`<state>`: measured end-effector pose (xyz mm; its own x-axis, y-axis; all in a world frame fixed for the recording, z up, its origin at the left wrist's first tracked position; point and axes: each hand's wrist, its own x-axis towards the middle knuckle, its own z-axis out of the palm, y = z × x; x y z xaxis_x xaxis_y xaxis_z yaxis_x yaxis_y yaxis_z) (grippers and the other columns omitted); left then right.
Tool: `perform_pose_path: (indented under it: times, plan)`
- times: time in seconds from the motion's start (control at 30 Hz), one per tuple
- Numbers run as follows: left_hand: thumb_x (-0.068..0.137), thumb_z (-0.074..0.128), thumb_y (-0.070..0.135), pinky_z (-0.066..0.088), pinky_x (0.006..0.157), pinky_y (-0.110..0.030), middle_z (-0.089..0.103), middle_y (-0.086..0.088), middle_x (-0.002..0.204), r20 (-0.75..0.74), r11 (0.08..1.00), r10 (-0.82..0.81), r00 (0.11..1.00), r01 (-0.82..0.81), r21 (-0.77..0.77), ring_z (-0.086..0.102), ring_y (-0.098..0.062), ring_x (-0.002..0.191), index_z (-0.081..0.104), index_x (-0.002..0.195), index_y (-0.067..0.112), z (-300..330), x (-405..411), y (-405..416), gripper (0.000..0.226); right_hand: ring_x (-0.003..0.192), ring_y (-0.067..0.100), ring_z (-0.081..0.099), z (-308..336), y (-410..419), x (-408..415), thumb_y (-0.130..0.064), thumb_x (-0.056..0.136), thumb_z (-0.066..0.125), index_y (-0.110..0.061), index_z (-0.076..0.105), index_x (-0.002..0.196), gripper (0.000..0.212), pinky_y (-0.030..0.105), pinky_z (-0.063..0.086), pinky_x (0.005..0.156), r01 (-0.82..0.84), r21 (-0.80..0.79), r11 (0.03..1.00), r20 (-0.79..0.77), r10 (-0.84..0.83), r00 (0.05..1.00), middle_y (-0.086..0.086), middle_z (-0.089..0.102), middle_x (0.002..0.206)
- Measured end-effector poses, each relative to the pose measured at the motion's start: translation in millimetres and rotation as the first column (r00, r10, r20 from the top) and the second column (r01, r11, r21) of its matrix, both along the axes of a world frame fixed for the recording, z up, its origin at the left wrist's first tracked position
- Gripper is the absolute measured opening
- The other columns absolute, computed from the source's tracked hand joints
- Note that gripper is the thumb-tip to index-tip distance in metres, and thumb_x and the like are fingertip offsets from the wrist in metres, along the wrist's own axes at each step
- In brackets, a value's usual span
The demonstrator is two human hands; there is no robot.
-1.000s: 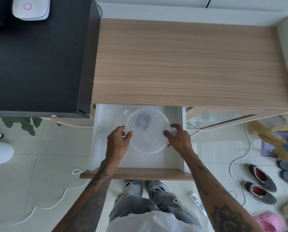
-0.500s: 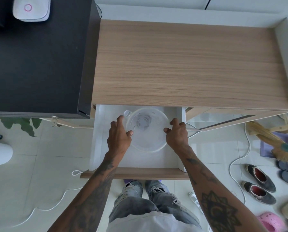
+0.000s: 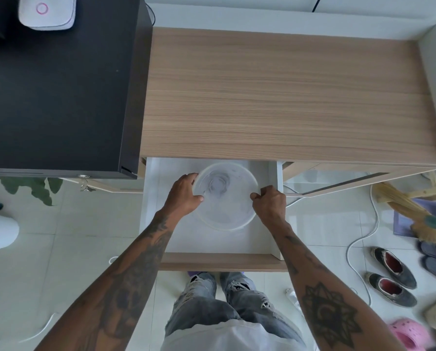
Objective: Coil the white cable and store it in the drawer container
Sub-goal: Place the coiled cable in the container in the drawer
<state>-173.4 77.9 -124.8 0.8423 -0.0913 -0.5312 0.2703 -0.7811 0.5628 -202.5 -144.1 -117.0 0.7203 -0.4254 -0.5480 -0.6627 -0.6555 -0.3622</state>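
1. Gripping the round clear container [image 3: 227, 198] from both sides, I see my left hand [image 3: 184, 193] curled on its left rim, thumb over the lid edge, and my right hand [image 3: 270, 202] closed on its right rim, fingers tucked.
2. Through the cloudy plastic a greyish-white coil [image 3: 218, 184] shows near the container's upper half; I take it for the white cable, though detail is blurred.
3. That container sits in the open white drawer [image 3: 161, 224], lower centre of the frame, below the wooden desktop [image 3: 288, 97].
4. Beyond, a black cabinet [image 3: 60, 97] fills the upper left, shoes [image 3: 391, 274] and a broom [image 3: 414, 214] lie lower right, and another white cord [image 3: 358, 241] trails over the floor there.
5. Nothing covers the container except my own fingers.
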Motion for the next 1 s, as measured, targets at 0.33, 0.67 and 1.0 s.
perform_pose_path:
  times: [0.33,0.67,1.0]
  plan:
    - [0.089,0.074,0.025,0.042,0.107,-0.051,0.025,-0.013,0.165,0.227,0.787,-0.596,0.77,0.506,0.352,0.031,-0.033,0.147,0.034,0.156,0.016,11.7,-37.4,40.5,0.079,0.137,0.034,0.039,4.8,7.4,16.5,-0.008,0.089,0.063,-0.016,0.028,0.155,0.075,0.043,0.041,0.11,-0.553,-0.111,0.826,0.112,0.564,0.818,0.013,0.03,0.158]
    - [0.066,0.092,0.034,0.055,0.097,-0.051,0.051,-0.031,0.145,0.165,0.454,-0.873,0.458,0.645,0.615,0.055,-0.045,0.13,0.06,0.137,0.006,16.8,-26.5,29.9,0.084,0.136,0.038,0.042,3.1,9.3,61.2,-0.043,0.071,0.085,-0.012,0.033,0.152,0.101,0.043,0.039,0.111,-0.607,-0.031,0.794,-0.029,0.606,0.795,0.012,0.039,0.156]
    - [0.075,0.086,0.039,0.056,0.095,-0.048,0.053,-0.03,0.144,0.103,0.312,-0.932,0.348,0.622,0.718,0.055,-0.044,0.131,0.058,0.14,0.008,8.0,-27.2,31.9,0.078,0.134,0.032,0.048,4.5,7.6,67.1,-0.044,0.069,0.086,-0.018,0.043,0.147,0.092,0.043,0.046,0.106,-0.636,-0.024,0.771,-0.039,0.635,0.771,0.006,0.05,0.149]
